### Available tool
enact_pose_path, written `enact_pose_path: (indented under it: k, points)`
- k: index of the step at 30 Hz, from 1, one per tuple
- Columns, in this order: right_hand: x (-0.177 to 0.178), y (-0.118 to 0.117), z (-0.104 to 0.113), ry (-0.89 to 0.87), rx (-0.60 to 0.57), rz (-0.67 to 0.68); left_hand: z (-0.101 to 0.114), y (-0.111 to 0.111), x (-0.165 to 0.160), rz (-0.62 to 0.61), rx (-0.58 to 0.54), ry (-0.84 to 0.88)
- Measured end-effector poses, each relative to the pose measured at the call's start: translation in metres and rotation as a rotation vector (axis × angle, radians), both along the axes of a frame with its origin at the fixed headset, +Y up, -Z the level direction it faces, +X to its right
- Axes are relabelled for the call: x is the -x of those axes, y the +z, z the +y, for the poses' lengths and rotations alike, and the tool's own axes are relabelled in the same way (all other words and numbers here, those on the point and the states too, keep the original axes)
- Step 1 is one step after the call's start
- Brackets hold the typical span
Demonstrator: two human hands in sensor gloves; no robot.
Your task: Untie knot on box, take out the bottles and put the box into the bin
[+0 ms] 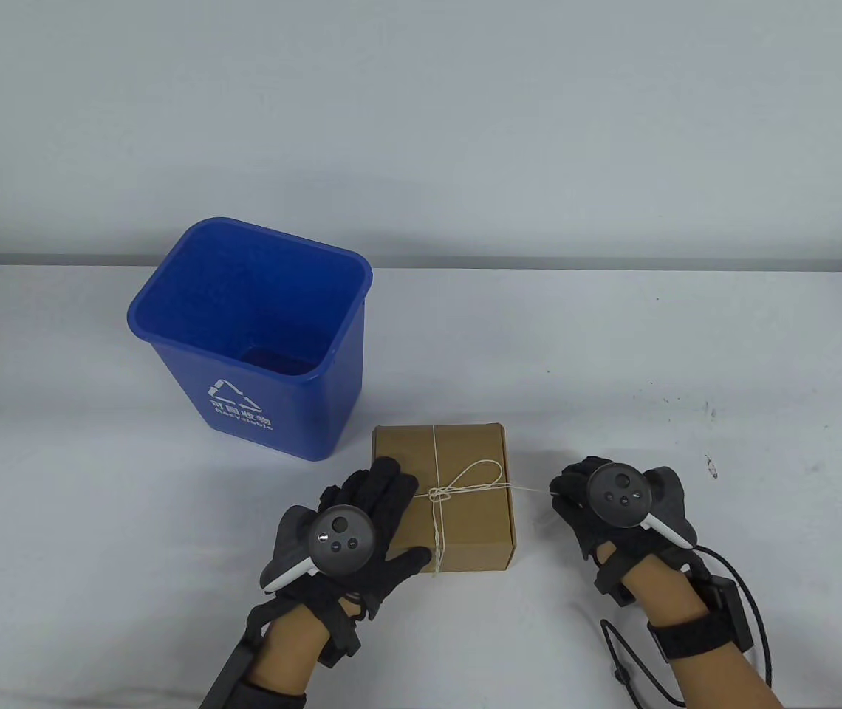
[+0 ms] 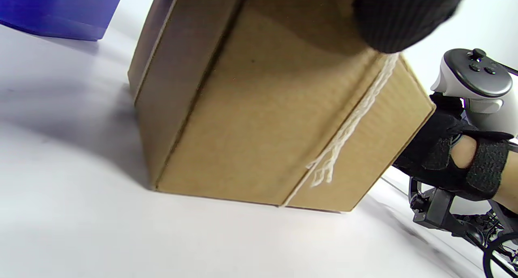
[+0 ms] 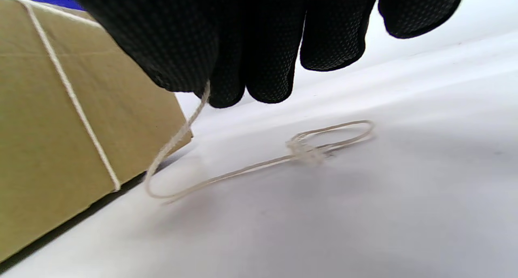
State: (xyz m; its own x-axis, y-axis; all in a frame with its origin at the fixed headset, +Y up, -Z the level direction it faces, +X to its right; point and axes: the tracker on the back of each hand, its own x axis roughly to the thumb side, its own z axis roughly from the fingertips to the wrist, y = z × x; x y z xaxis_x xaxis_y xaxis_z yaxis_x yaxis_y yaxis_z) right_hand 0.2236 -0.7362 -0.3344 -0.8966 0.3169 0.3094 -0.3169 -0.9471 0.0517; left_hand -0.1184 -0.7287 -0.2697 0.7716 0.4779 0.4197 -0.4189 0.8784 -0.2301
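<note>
1. White table (image 1: 613, 354), pale wall behind it.
2. Right hand (image 1: 617, 509) sits just right of the box, fingers pinched together on the string end (image 3: 178, 138); string runs taut from the knot to the fingers, loose tail lying on the table.
3. Left hand (image 1: 351, 528) lies on the box's left side, fingers straight over the top, thumb against the near face, nothing gripped.
4. Cardboard box (image 1: 465, 532) stands closed on the table, tied crosswise; bow knot (image 1: 439, 495) on top, one loop left.
5. Blue bin (image 1: 258, 332) stands upright just behind-left of the box.
</note>
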Motion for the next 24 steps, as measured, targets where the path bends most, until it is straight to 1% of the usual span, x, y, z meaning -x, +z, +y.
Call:
enact_pose_path:
  k: [8, 19, 24]
  points:
    - [-0.02, -0.006, -0.001, -0.013, 0.034, -0.087, 0.0, 0.0, 0.0, 0.001, 0.001, 0.001]
    - [-0.036, -0.01, -0.004, 0.016, 0.064, -0.159, 0.0, 0.0, 0.001, 0.001, 0.003, 0.0]
    - [-0.045, -0.014, -0.01, 0.02, 0.103, -0.199, 0.0, 0.0, 0.001, 0.002, 0.002, 0.001]
